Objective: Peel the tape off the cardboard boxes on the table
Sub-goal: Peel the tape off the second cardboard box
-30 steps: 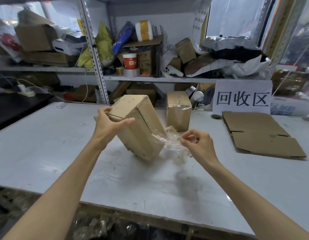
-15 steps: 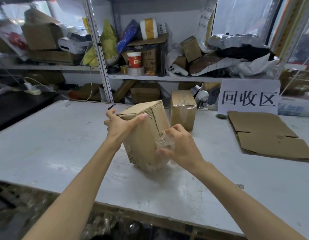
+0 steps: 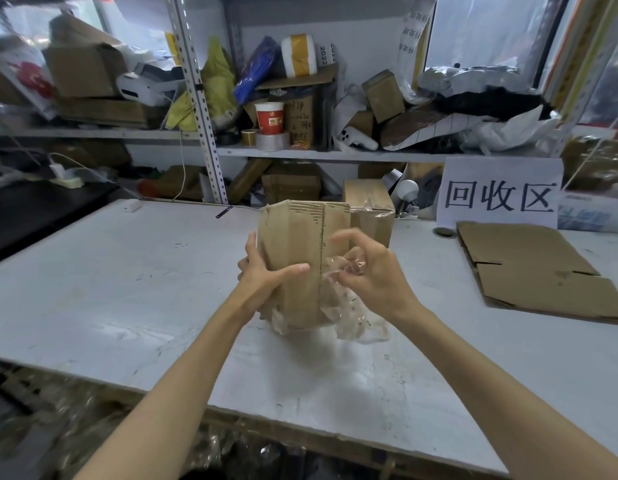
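Left hand [image 3: 262, 275] grips the upright cardboard box [image 3: 297, 233] while right hand [image 3: 373, 271] pinches loose tape [image 3: 350, 311] at its right side.

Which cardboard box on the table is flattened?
The flat box on the right; the held box and the taped box behind it stand upright.

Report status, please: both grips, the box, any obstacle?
Left grip holds cardboard box. Right grip pinches clear tape, partly peeled. Second box behind, not in the way.

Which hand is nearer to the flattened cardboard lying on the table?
Right. The right hand is left of the flattened cardboard, pinching clear tape; the left hand grips the box farther left.
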### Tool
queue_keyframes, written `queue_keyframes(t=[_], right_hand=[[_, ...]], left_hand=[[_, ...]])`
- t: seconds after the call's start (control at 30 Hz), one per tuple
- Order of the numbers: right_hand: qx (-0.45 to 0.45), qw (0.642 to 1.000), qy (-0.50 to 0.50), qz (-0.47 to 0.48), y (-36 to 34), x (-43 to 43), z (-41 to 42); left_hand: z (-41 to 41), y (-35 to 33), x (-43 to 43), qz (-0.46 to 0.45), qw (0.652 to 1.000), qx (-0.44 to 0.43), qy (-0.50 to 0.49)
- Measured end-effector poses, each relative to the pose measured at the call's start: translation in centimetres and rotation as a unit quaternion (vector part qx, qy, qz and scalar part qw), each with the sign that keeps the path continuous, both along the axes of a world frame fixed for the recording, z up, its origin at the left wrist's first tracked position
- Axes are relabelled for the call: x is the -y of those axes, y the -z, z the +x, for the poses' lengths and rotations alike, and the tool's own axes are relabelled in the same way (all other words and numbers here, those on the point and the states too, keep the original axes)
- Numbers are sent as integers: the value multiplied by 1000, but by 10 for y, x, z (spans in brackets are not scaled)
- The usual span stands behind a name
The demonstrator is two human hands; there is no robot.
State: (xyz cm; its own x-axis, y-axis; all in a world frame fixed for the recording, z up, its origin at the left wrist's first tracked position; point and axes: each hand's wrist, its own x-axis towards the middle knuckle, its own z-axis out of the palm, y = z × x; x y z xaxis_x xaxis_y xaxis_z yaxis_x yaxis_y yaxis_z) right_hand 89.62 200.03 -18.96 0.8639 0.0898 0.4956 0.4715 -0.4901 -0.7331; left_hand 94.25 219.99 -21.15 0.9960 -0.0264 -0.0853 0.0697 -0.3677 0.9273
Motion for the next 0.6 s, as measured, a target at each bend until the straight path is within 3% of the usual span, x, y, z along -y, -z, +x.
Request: queue_keyframes(t=[0.17,0.27,0.37,0.5,0.6], right_hand=[[-17,1000,-19,1,1,3,-1],[-85,987,-104,-87,5,12,-7],[-148,968,-128,-155,9,21,-15],[-116,966,-84,-214,2,27,-15],[-114,978,-95,-148,-5,18,-14]], left_hand=[[1,-4,2,15,1000,-2,-5],[4,-7,-3,-5,997,16,-80],[6,-10,-10,-57,988,0,-143],[3,-10,-9,-22,988,-5,-151],[-2,-13,-2,-19,990,-2,-138]])
